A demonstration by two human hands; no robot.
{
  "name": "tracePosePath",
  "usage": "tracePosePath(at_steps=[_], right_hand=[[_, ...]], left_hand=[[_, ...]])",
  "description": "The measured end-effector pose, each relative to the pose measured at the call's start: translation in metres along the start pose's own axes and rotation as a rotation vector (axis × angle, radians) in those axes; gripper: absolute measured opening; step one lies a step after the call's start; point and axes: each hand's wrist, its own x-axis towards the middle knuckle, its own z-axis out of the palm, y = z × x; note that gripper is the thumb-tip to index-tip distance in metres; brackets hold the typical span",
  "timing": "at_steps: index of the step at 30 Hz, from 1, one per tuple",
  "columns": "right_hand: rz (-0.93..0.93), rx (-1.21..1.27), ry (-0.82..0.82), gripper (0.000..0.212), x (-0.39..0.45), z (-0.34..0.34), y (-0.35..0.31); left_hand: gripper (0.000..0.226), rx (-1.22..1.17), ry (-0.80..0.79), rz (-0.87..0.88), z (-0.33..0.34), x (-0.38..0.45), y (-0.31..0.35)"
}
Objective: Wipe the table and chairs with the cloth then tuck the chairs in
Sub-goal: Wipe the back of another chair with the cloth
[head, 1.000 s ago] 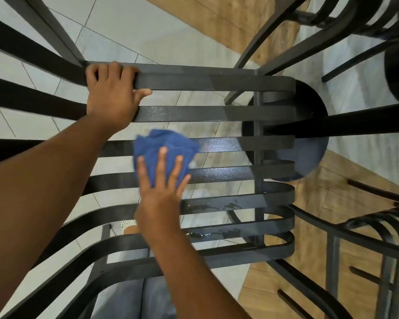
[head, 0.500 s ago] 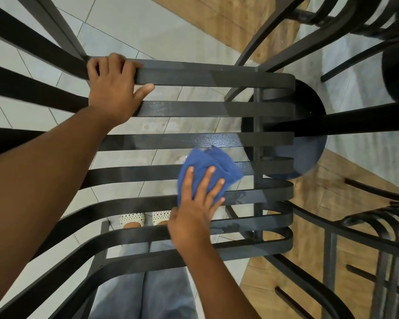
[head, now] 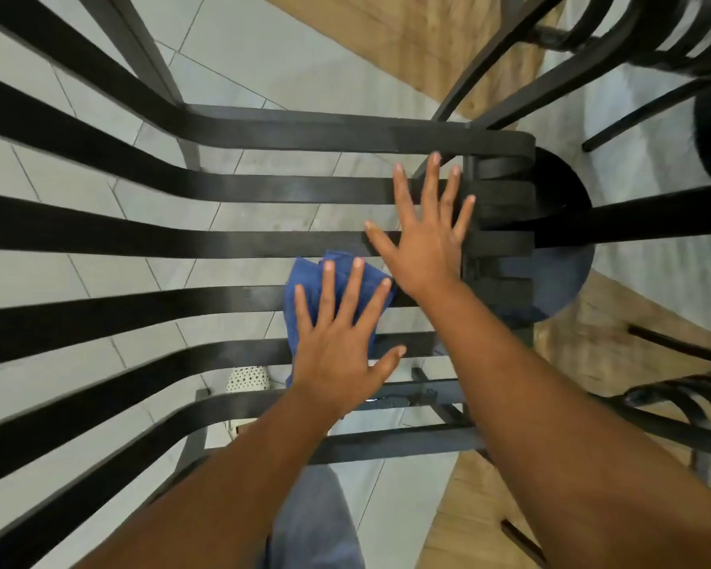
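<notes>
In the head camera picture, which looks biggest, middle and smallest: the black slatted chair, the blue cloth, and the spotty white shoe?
Largest to smallest, as they look in the head view:
1. Black slatted chair, which spans nearly the whole picture.
2. Blue cloth, partly hidden under the left hand.
3. Spotty white shoe, only partly seen between slats and farther away, so its true size is unsure.

Two bare arms reach forward from the bottom of the view. The left hand (head: 337, 342) lies flat with its back up. Its fingers are straight and spread wide, and the thumb points out to the right. The right hand (head: 423, 240) is farther out and a bit to the right. It is flat too, with all its fingers spread apart and its thumb pointing left. The two hands are close together.
</notes>
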Motion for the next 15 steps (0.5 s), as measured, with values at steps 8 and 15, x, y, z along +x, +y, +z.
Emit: tracePosePath(at_steps=[8, 15], right_hand=[[-0.092, -0.088, 0.035, 0.075, 0.026, 0.008, 0.017], [-0.124, 0.012, 0.236, 0.059, 0.023, 0.010, 0.019]], left_hand=[[0.075, 0.133, 0.034, -0.254, 0.022, 0.014, 0.023], [0.054, 0.033, 0.101, -0.080, 0.024, 0.019, 0.012]])
